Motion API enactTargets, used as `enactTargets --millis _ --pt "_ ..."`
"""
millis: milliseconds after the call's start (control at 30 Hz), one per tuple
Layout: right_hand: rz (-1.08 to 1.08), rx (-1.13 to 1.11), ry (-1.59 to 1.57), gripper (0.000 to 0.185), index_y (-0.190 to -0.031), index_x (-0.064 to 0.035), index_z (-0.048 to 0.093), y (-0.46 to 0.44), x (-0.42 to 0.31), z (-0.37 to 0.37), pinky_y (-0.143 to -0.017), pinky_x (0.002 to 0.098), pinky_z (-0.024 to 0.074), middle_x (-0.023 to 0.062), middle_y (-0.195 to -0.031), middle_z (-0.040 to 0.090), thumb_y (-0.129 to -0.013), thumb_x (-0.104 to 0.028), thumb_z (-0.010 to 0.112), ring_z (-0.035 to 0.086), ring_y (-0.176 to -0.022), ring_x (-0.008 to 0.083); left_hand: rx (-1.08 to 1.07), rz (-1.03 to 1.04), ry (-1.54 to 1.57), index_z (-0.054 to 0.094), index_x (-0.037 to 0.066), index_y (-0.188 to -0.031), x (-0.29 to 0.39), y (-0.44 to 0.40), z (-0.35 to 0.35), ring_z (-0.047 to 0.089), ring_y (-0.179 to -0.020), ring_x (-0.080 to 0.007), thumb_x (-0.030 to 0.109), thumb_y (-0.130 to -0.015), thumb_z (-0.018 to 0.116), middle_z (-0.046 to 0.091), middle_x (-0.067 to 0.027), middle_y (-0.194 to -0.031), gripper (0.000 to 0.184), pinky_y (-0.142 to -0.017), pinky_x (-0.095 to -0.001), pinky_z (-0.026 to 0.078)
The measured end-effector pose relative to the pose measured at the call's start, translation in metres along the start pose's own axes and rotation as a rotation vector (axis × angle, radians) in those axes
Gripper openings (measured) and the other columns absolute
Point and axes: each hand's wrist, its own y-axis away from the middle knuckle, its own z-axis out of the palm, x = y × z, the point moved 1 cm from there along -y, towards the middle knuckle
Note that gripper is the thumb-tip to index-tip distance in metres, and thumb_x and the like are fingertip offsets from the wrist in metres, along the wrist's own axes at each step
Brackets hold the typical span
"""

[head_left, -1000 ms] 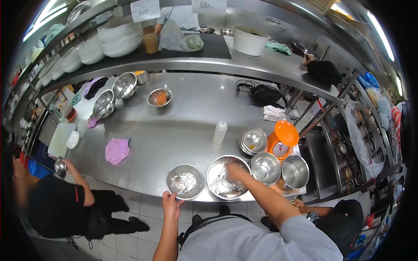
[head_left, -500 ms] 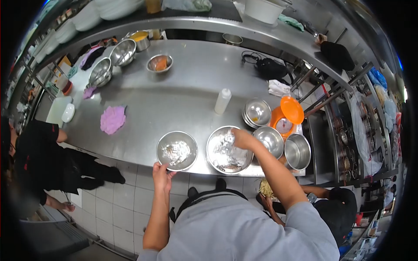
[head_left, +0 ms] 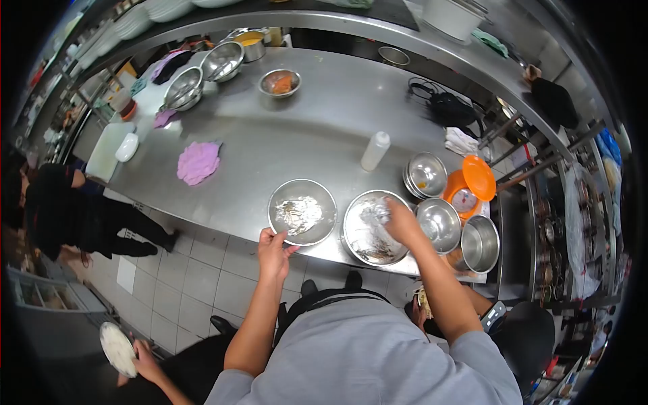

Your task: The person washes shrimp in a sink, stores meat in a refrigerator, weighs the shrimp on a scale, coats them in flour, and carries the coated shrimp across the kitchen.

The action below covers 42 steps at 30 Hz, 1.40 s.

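Observation:
My left hand [head_left: 275, 254] pinches the near rim of a steel bowl [head_left: 320, 196], which has a wet, pale, shiny layer in its bottom. Beside it, to the right, stands a second steel bowl [head_left: 358, 246] with pale streaks and some dark bits near its front side. My right hand [head_left: 401, 221] reaches down into this second bowl, fingers curled and partly blurred. A whitish, shiny patch shows at its fingertips; what it is I cannot make out. Behind the second bowl a white squeeze bottle [head_left: 375, 151] stands upright.
Stacked steel bowls [head_left: 426, 174], another bowl [head_left: 437, 226], a steel pot [head_left: 480, 244] and an orange scale [head_left: 464, 200] crowd the right end. A pink cloth [head_left: 198, 163] lies left. One person carries a white-filled dish [head_left: 118, 349] behind me; another is close on my right.
The view has shifted, so the table appears further right and higher. My right hand has moved within the second bowl; my left keeps its rim grip. A person with a dish has appeared at lower left.

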Motion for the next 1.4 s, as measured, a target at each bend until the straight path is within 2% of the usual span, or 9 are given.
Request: enactTargets --millis 300,500,633,700,800,967,1000,1333,1400 --pt "-0.180 -0.070 -0.535 0.072 -0.145 0.0065 0.048 -0.031 -0.102 0.017 -0.114 0.0388 0.0425 0.0286 -0.143 0.056 -0.080 -0.007 0.075 0.054 -0.135 0.0381 -0.026 -0.009 0.024 0.046 0.014 -0.097 -0.008 0.000 0.010 0.063 -0.090 -0.0171 0.003 -0.096 0.064 0.062 -0.0054 -0.105 0.020 -0.061 -0.0346 0.061" --pt "-0.334 -0.014 -0.259 0.058 -0.136 0.0066 0.057 -0.049 -0.121 0.045 -0.110 0.0387 0.0457 0.0277 -0.137 0.061 -0.081 -0.005 0.072 0.061 -0.126 0.0372 0.007 -0.050 0.072 0.047 0.015 -0.096 -0.006 -0.001 -0.001 0.064 -0.087 -0.0179 0.003 -0.095 0.062 0.063 -0.0056 -0.102 0.018 -0.060 -0.0349 0.060" --pt "0.008 -0.056 -0.624 0.050 -0.131 0.0040 0.062 -0.026 -0.063 -0.012 -0.099 0.0375 0.0510 0.0247 -0.124 0.069 -0.082 -0.001 0.068 0.066 -0.115 0.0370 0.052 -0.038 0.013 0.049 0.014 -0.099 -0.023 -0.005 -0.032 0.066 -0.085 -0.0190 0.003 -0.094 0.060 0.064 -0.0061 -0.103 0.017 -0.059 -0.0347 0.059" --pt "-0.012 -0.010 -0.535 0.050 -0.131 0.0037 0.063 -0.037 0.001 0.010 -0.101 0.0396 0.0504 0.0250 -0.125 0.068 -0.081 -0.003 0.067 0.065 -0.118 0.0376 0.085 -0.027 -0.011 0.048 0.014 -0.100 -0.029 -0.003 -0.038 0.066 -0.086 -0.0192 0.003 -0.093 0.060 0.064 -0.0059 -0.102 0.018 -0.059 -0.0345 0.059" --pt "-0.125 -0.396 0.099 0.062 -0.138 0.0025 0.058 -0.036 0.041 0.030 -0.114 0.0410 0.0425 0.0259 -0.138 0.061 -0.080 -0.013 0.071 0.055 -0.132 0.0400 0.089 -0.055 -0.020 0.049 0.014 -0.103 -0.039 -0.001 -0.044 0.066 -0.087 -0.0192 0.004 -0.094 0.060 0.063 -0.0064 -0.104 0.017 -0.059 -0.0342 0.059" --pt "-0.291 -0.413 0.094 0.075 -0.149 -0.0037 0.049 -0.019 0.016 0.058 -0.121 0.0407 0.0356 0.0226 -0.157 0.042 -0.076 -0.005 0.070 0.043 -0.144 0.0376 0.093 -0.052 -0.065 0.049 0.013 -0.106 -0.044 0.000 -0.041 0.065 -0.087 -0.0183 0.006 -0.094 0.060 0.063 -0.0075 -0.107 0.017 -0.059 -0.0332 0.058" --pt "-0.350 -0.394 0.152 0.072 -0.146 -0.0092 0.054 -0.018 0.014 0.069 -0.110 0.0452 0.0473 0.0192 -0.150 0.049 -0.075 0.002 0.067 0.048 -0.138 0.0390 0.089 -0.057 -0.069 0.049 0.013 -0.106 -0.044 0.001 -0.040 0.066 -0.086 -0.0184 0.006 -0.094 0.059 0.064 -0.0074 -0.107 0.018 -0.058 -0.0329 0.058" --pt "-0.290 -0.399 0.215 0.060 -0.135 -0.0097 0.062 -0.033 0.013 0.063 -0.098 0.0469 0.0538 0.0196 -0.136 0.057 -0.077 -0.003 0.073 0.061 -0.122 0.0366 0.099 -0.038 -0.060 0.049 0.012 -0.107 -0.043 0.006 -0.035 0.066 -0.084 -0.0183 0.005 -0.094 0.060 0.064 -0.0077 -0.106 0.018 -0.057 -0.0326 0.059" --pt "-0.191 -0.152 0.199 0.052 -0.131 -0.0082 0.063 -0.040 0.031 0.072 -0.093 0.0487 0.0558 0.0232 -0.133 0.057 -0.079 -0.003 0.070 0.067 -0.111 0.0385 0.110 -0.027 -0.041 0.049 0.012 -0.106 -0.045 0.005 -0.042 0.066 -0.084 -0.0181 0.005 -0.094 0.060 0.064 -0.0075 -0.105 0.018 -0.057 -0.0323 0.059"
